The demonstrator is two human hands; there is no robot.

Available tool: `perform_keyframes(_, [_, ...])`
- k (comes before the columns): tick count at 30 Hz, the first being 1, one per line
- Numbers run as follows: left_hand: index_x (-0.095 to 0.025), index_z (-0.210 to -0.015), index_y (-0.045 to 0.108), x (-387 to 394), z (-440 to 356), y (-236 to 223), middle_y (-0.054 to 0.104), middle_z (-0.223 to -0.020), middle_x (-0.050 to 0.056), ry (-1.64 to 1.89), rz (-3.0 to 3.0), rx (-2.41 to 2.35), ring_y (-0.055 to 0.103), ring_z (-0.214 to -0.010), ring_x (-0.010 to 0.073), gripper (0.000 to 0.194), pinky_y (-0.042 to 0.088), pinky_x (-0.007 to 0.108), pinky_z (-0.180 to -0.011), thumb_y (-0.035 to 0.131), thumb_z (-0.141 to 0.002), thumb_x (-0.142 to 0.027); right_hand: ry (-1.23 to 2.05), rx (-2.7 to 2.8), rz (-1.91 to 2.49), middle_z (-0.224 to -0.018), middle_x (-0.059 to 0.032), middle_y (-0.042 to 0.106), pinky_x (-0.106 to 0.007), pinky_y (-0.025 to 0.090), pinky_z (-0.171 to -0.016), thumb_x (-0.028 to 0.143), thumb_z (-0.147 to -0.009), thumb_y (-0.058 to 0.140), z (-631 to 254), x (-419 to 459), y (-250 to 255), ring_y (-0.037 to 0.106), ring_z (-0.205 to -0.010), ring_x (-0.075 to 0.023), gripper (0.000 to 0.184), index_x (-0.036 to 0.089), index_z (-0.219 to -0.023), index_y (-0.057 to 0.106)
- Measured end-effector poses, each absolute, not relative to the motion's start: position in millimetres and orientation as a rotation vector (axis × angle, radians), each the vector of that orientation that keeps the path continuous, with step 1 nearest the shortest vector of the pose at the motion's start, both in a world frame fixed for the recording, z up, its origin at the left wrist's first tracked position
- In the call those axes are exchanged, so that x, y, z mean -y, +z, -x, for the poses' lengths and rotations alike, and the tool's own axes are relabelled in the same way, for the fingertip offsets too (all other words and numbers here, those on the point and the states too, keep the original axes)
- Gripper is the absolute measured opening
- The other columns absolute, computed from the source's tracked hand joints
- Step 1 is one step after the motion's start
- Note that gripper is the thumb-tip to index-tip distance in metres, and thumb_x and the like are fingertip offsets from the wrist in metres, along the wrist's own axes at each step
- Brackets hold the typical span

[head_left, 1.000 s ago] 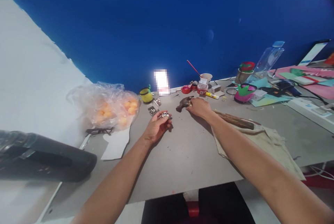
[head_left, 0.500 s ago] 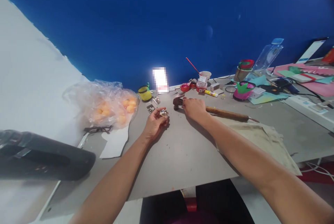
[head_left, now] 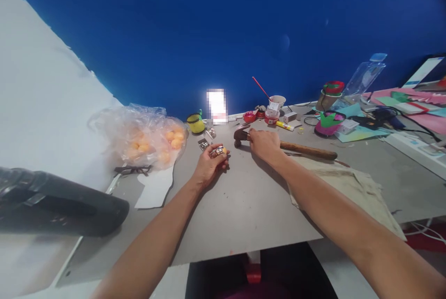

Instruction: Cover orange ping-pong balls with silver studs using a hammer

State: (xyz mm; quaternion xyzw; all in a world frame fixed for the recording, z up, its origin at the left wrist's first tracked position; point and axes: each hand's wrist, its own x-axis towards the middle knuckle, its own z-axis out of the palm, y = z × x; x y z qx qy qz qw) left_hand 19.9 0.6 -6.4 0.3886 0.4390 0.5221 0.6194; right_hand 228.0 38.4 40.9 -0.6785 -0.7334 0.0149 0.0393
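The right hand (head_left: 265,144) hides part of the hammer handle (head_left: 308,151).

My 1 camera sits on my head, facing forward and slanting down: the desk (head_left: 240,215) spreads close below me, the blue wall (head_left: 195,34) stands behind it.

Right hand (head_left: 265,144) — gripping hammer (head_left: 308,150).
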Motion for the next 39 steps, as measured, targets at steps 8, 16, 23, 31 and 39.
perform_keyframes(8, [-0.016,-0.103,0.063,1,-24,-10,0.070,-0.086,0.002,1.229,-1.048,-1.015,0.057,-0.059,0.0086,0.049,0.042,0.023,-0.051,0.084,-0.059,-0.015,-0.204,2.166,1.879,-0.102,-0.0137,0.080,-0.033,0.046,-0.075,0.031,-0.099,0.051,-210,-13,52,0.073,-0.092,-0.0261,0.029,0.020,-0.107,0.076])
perform_keyframes(16, [-0.018,-0.101,0.063,5,-27,-8,0.064,-0.075,-0.004,1.243,-1.170,-1.126,0.049,-0.053,0.0068,0.044,0.038,0.022,-0.049,0.080,-0.060,-0.017,-0.398,2.044,1.797,-0.093,-0.0158,0.078,-0.034,0.045,-0.076,0.032,-0.097,0.051,-217,-12,50,0.072,-0.091,-0.0281,0.034,0.016,-0.104,0.080])
perform_keyframes(23, [-0.018,-0.091,0.065,8,-25,-1,0.060,-0.070,-0.004,1.236,-1.297,-1.216,0.049,-0.053,0.0090,0.034,0.041,0.024,-0.050,0.081,-0.062,-0.025,-0.328,2.183,1.714,-0.093,-0.0127,0.078,-0.033,0.040,-0.071,0.032,-0.096,0.053,-211,-9,46,0.070,-0.085,-0.0251,0.030,0.019,-0.101,0.079])
perform_keyframes(31, [-0.018,-0.087,0.069,4,-18,-3,0.059,-0.062,-0.005,1.190,-1.388,-1.260,0.050,-0.051,0.0108,0.028,0.040,0.025,-0.050,0.080,-0.063,-0.027,-0.378,2.183,1.674,-0.091,-0.0131,0.078,-0.033,0.038,-0.072,0.028,-0.095,0.053,-209,-8,43,0.067,-0.084,-0.0257,0.028,0.018,-0.101,0.079])
perform_keyframes(39, [-0.019,-0.090,0.069,6,-20,-2,0.062,-0.069,-0.003,1.230,-1.371,-1.268,0.052,-0.058,0.0119,0.034,0.039,0.023,-0.052,0.077,-0.057,-0.017,-0.364,2.128,1.724,-0.094,-0.0164,0.077,-0.034,0.042,-0.075,0.029,-0.097,0.049,-209,-5,52,0.068,-0.089,-0.0278,0.033,0.016,-0.100,0.079])
